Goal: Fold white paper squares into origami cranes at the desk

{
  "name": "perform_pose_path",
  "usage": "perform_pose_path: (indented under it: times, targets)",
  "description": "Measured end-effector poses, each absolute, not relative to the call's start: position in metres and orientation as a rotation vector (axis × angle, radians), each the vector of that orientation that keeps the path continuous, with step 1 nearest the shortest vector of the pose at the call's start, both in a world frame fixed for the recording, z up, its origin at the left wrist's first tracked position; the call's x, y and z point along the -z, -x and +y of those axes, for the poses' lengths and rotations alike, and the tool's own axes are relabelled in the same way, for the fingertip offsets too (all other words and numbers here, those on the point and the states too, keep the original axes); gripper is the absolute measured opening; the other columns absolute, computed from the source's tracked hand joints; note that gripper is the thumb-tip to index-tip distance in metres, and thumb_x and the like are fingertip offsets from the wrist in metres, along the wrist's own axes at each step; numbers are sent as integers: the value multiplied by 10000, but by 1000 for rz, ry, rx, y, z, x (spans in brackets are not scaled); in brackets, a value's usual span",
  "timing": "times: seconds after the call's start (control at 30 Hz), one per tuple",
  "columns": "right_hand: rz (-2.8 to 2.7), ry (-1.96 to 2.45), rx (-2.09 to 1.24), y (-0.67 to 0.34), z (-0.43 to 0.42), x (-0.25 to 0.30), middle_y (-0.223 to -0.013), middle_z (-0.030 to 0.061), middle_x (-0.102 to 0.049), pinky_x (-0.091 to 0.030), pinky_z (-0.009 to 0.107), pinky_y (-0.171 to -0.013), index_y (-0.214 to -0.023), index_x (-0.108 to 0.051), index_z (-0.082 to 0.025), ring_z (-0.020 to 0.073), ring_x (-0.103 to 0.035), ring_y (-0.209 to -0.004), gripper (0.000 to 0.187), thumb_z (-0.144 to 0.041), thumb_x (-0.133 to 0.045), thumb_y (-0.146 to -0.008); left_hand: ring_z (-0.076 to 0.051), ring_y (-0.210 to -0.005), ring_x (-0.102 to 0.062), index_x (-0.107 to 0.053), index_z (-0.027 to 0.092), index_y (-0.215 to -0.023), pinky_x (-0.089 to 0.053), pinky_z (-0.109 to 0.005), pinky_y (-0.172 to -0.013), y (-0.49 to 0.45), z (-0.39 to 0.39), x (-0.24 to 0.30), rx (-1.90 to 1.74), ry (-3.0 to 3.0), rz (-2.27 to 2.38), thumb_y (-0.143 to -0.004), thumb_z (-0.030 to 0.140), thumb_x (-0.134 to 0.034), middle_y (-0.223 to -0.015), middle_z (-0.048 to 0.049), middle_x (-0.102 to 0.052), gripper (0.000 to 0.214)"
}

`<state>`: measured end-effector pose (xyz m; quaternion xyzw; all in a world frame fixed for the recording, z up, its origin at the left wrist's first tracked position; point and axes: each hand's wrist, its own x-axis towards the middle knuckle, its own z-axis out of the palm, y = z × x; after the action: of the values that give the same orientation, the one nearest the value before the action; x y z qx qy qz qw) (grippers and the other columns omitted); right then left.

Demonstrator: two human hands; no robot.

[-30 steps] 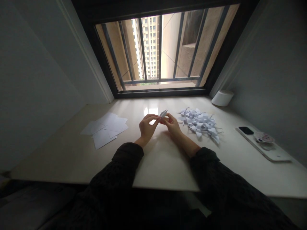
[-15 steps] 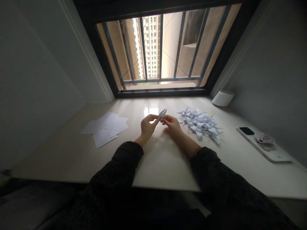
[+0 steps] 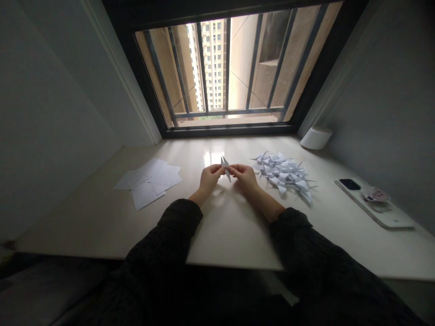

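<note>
Though unseen before, paper tip (image 3: 229,176) downward

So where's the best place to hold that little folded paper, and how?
Probably by its middle, with a light fingertip pinch from each side. The folded paper has narrow points sticking out away from you and back toward you, which look easy to bend. Its middle sits between them, where the left hand and right hand meet.
</note>
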<state>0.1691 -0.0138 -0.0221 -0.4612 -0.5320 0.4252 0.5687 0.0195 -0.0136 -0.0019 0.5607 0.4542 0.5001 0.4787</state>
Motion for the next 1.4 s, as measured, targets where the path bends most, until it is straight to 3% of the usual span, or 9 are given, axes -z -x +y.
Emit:
perform_pose_path:
  times: [0.47,0.67,0.9,1.27,1.4]
  targets:
    - [-1295,1108,-986,-170,-8,27,-670,53,-692,-455,303,-626,-747,-745,-163,163,-598,-620,378,-529,-726,-657,-188,-737,-632,-752,172,-768,-459,-305,-683,-19,-12,0,-1291,-1338,1149,-669,479,-740,-754,-66,-717,323]
    - [-1266,1042,-1011,-166,-9,27,-742,65,-720,-481,316,-645,-805,-743,-178,179,-629,-665,378,-524,-736,-654,-216,-772,-651,-734,178,-753,-445,-310,-682,-17,-10,0,-1262,-1271,1154,-664,509,-721,-745,-71,-706,343]
    - [-1307,872,-1131,-163,-16,18,-772,26,-701,-474,295,-643,-1029,-696,-214,151,-608,-686,436,-466,-741,-675,-229,-853,-653,-664,186,-683,-440,-324,-758,-13,-7,-3,-1263,-1089,1107,-648,481,-730,-767,-61,-687,305]
    - [-1352,780,-1173,-165,-20,10,-928,37,-685,-476,303,-691,-1078,-686,-240,147,-597,-748,414,-378,-725,-690,-220,-856,-642,-642,194,-692,-443,-330,-771,-10,-6,-6,-1232,-1026,1091,-661,447,-712,-770,-45,-668,264]
    - [-1399,783,-1227,-167,-22,8,-803,21,-685,-475,330,-737,-1055,-704,-216,147,-583,-718,375,-325,-694,-696,-213,-833,-641,-634,194,-677,-450,-331,-762,-10,-6,-8,-1242,-1030,1099,-666,431,-708,-782,-50,-669,248]
